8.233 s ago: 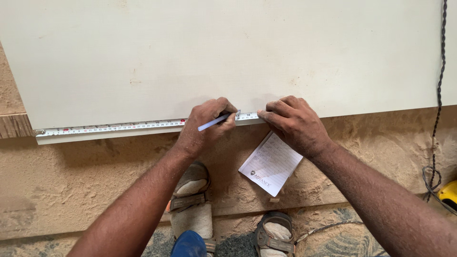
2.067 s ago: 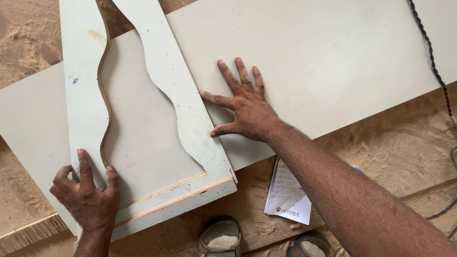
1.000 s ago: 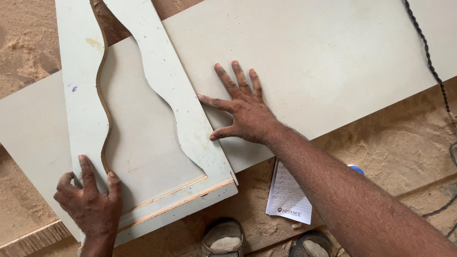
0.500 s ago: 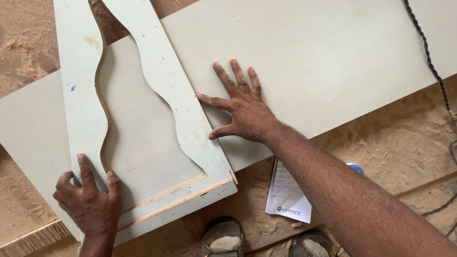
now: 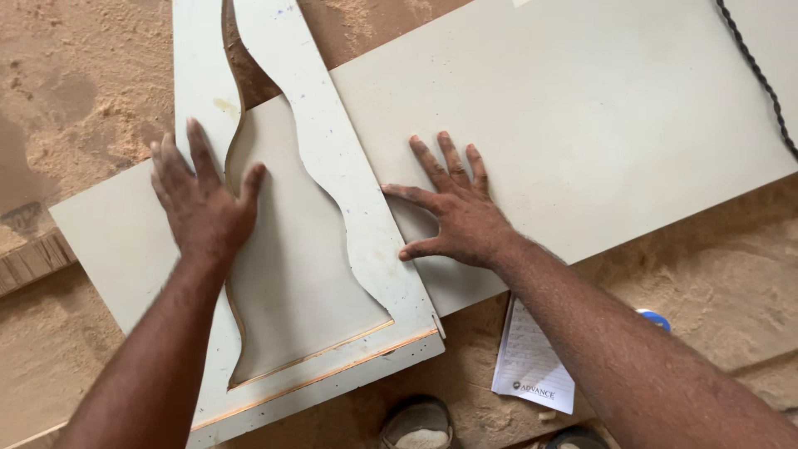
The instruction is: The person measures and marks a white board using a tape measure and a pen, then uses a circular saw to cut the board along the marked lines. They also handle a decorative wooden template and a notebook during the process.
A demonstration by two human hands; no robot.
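Sawdust floor [image 5: 83, 91]: two flat, open hands, left [image 5: 204, 208], right [image 5: 461, 216], press one cutout template [image 5: 366, 241] on one board [image 5: 598, 125].

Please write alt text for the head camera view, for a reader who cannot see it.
Two bare hands press flat on pale boards over a sawdust floor: the left hand on a cut-out template with wavy inner edges, the right hand on the large board beneath. A notepad lies below.

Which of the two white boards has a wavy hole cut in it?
The narrow top board, under the left hand. The big flat board beneath it is solid.
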